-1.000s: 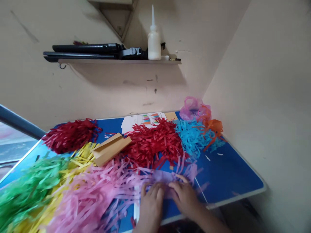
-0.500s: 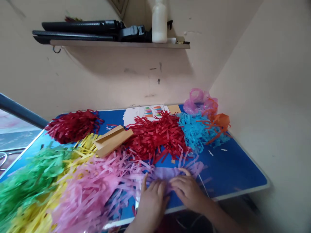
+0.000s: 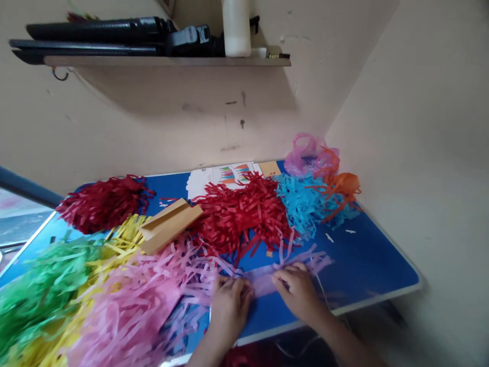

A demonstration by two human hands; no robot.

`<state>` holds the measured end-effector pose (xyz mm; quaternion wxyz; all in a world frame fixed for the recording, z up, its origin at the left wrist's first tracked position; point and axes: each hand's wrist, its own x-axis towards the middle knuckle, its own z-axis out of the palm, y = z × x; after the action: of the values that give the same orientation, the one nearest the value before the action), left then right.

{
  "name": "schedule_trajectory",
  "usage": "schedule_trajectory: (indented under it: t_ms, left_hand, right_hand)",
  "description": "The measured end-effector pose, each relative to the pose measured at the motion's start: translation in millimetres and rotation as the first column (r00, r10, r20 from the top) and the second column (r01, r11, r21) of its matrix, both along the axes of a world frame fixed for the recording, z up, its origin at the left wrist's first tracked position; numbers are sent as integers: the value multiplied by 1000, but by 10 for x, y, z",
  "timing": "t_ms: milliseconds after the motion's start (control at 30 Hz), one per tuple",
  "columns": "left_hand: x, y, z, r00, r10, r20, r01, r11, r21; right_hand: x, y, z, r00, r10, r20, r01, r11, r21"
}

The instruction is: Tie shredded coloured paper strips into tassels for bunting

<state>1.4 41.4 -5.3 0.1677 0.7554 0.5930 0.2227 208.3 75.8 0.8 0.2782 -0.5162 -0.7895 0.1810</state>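
My left hand (image 3: pixel 229 306) and my right hand (image 3: pixel 298 293) both rest on a lilac piece of fringed tissue paper (image 3: pixel 263 279) lying on the blue table (image 3: pixel 367 270) near its front edge. The fingers of each hand are bent and pinch the paper's near edge, left hand at its left end, right hand at its right end. Cut fringe strips stick out from the paper's far side. A big heap of pink paper strips (image 3: pixel 133 306) lies just left of my left hand.
Heaps of shredded paper cover the table: green (image 3: pixel 42 290), yellow (image 3: pixel 114 244), dark red (image 3: pixel 103 201), red (image 3: pixel 240 214), light blue (image 3: pixel 305 204), orange (image 3: pixel 340 191). A brown envelope (image 3: pixel 170 224) and a printed sheet (image 3: pixel 221 176) lie among them. A wall shelf (image 3: pixel 164 61) holds a glue bottle (image 3: pixel 236 28).
My hands have moved apart along the lilac paper, the left one to the left and the right one to the right. The view has tilted down slightly.
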Motion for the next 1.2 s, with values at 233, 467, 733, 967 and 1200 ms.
schedule_trajectory:
  t_ms: [233, 467, 733, 967, 1200]
  left_hand:
    - [123, 107, 30, 966, 150, -208, -166, 984, -61]
    - [180, 225, 121, 933, 153, -325, -203, 971, -126]
    - [209, 258, 202, 914, 178, -365, -229, 968, -102]
    - [80, 278, 232, 920, -155, -361, 193, 978, 72]
    - [27, 53, 201, 961, -133, -244, 169, 976, 135]
  right_hand:
    - [-71, 56, -50, 992, -98, 80, 95, 995, 42]
    - [-83, 91, -82, 985, -109, 137, 105, 994, 36]
    - [-69, 131, 34, 956, -174, 237, 165, 985, 59]
    - [33, -14, 278, 941, 248, 230, -262, 964, 32]
    - [215, 172, 119, 934, 288, 211, -279, 957, -74]
